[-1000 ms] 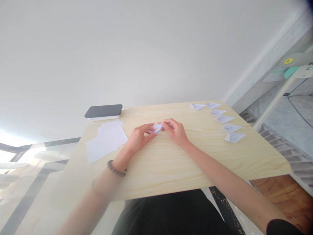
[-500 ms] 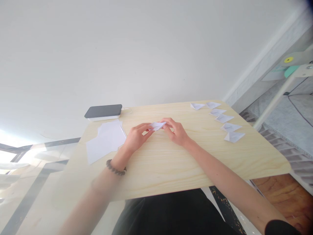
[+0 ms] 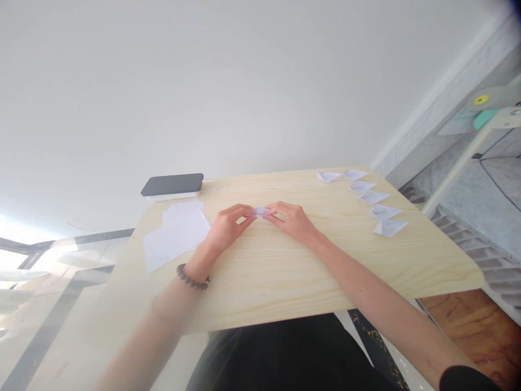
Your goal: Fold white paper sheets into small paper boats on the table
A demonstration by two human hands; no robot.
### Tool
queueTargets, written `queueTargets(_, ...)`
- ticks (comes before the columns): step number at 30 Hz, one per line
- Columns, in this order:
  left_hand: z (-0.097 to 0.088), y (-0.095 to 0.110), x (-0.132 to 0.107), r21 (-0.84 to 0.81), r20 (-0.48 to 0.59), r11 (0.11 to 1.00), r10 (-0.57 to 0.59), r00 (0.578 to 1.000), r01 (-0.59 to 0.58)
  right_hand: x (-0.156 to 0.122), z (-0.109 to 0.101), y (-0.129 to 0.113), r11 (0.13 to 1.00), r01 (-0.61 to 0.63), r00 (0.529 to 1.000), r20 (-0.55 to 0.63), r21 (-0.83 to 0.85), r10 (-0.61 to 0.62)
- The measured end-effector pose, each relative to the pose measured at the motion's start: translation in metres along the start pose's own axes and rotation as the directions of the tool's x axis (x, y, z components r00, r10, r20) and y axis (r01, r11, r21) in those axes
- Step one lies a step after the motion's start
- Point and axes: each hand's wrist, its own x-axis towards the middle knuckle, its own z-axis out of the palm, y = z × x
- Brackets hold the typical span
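Between my two hands, over the middle of the table [image 3: 260, 271], is a small folded white paper boat [image 3: 259, 212]. My left hand [image 3: 231, 225] pinches its left end between thumb and fingers. At the right end, the thumb and fingers of my right hand [image 3: 292, 220] are closed on it in the same way. Both ends of the boat are partly hidden by my fingertips. A dark beaded bracelet [image 3: 192, 278] circles my left wrist.
White paper sheets [image 3: 175, 231] lie in an uneven stack left of my hands. Behind them, a dark phone [image 3: 173, 185] rests on a white block with a cable. Several folded paper boats [image 3: 389, 227] line the table's right side. A wall [image 3: 260, 108] rises behind the table.
My right hand has moved slightly down, its fingers now level with my left. The paper boat has turned from a tilt to nearly level, and less of it shows.
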Motion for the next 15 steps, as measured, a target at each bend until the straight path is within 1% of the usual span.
queueTargets(3,-0.0011,0.0015,-0.0005,-0.023,0.017,0.999,-0.041,0.999,0.041,0.0001,-0.0001,-0.0027,0.999,-0.042,0.999,-0.002,0.023,0.042)
queueTargets(6,-0.0016,0.0026,-0.0014,-0.056,0.025,0.990,-0.126,0.992,0.127,0.0001,0.0000,-0.0043,0.996,-0.077,0.997,-0.012,0.040,0.077)
queueTargets(8,-0.0020,0.0033,-0.0013,-0.093,0.026,0.975,-0.202,0.979,0.203,0.0004,0.0004,-0.0050,0.992,-0.105,0.994,-0.020,0.062,0.107)
queueTargets(11,-0.0025,0.0041,-0.0003,-0.148,0.039,0.938,-0.311,0.950,0.314,0.0013,0.0015,-0.0051,0.981,-0.158,0.987,-0.025,0.117,0.162)
queueTargets(15,-0.0011,0.0026,0.0015,-0.209,0.077,0.899,-0.378,0.922,0.386,0.0022,0.0034,-0.0037,0.938,-0.271,0.957,-0.049,0.215,0.287)
